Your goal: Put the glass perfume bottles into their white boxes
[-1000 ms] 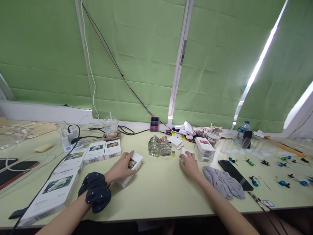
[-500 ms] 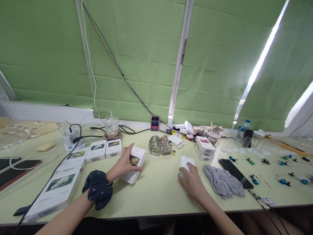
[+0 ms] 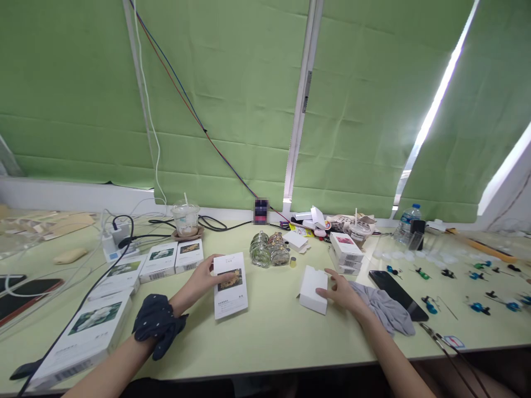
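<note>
My left hand (image 3: 199,283) grips a white printed box (image 3: 231,305) by its left side, the thumb lying across a picture of yellow flowers. The box is tilted so that its printed front faces me. My right hand (image 3: 347,297) has its thumb and fingers on the right side of a plain white carton (image 3: 313,285), which shows a notch in its top edge. Between and beyond the two hands stands a cluster of round glass bottles (image 3: 260,255). A small gold-coloured cap (image 3: 292,262) lies beside them.
Several white printed boxes (image 3: 93,326) lie at the left, with cables and a charger (image 3: 118,240) behind. Drink cups (image 3: 185,218) stand at the back. At the right are stacked boxes (image 3: 346,251), a grey cloth (image 3: 384,307), a phone (image 3: 398,294) and small blue-green pieces (image 3: 479,307).
The box in my left hand has turned to face me more squarely. My right hand has shifted to the plain carton's right side, and the carton now shows more of its front.
</note>
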Demonstrator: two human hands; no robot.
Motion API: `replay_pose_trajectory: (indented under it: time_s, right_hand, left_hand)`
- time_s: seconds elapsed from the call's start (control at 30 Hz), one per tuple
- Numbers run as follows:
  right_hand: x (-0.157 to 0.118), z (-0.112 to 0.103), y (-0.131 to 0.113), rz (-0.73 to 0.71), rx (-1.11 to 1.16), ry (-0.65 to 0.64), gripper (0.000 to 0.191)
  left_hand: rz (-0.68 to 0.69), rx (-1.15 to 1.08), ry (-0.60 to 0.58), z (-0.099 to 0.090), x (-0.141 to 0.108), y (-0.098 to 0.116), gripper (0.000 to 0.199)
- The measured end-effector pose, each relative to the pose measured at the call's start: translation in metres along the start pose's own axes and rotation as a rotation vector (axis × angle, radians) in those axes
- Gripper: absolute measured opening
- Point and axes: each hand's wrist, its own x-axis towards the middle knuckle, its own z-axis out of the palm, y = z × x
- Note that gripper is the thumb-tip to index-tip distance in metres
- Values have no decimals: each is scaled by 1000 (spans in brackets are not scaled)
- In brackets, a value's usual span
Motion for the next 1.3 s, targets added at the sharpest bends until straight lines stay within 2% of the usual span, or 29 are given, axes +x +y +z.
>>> replay_pose_trajectory:
  time_s: [0.13,0.23,0.33,0.5,0.63,0.83,0.97,1.03,1.17,1.3]
  right_hand:
    - [6,0,-2,27,44,-52,77]
    - [4,-1,-7,45,119,-36,68]
    - [-4,-1,-13,55,313,-42,68]
    - [-22,-4,-21,60,611,-157,67]
    - [-28,-9,-28,-2,664,-151,58]
    - [-32,-12,-42,-65,677,-122,52]
    - [-34,-11,-67,-145,820,-18,48]
    - [-36,-6,-86,-212,898,35,46]
    - [-46,17,-129,-368,994,40,44]
    - [-58,41,-153,-508,885,35,40]
  left_hand:
    - [113,14,-52,-4,0,0,47]
    - [208,44,-122,-5,0,1,34]
    - [336,161,-145,-1,-1,3,25]
    - [554,328,-165,10,-11,16,19]
    - [592,345,-185,17,-20,26,17]
    - [567,316,-190,19,-24,29,20]
    - [585,290,-211,18,-23,27,19]
    - [594,280,-224,19,-22,27,20]
    - [605,270,-244,21,-23,28,22]
    - [618,275,-253,22,-25,30,23]
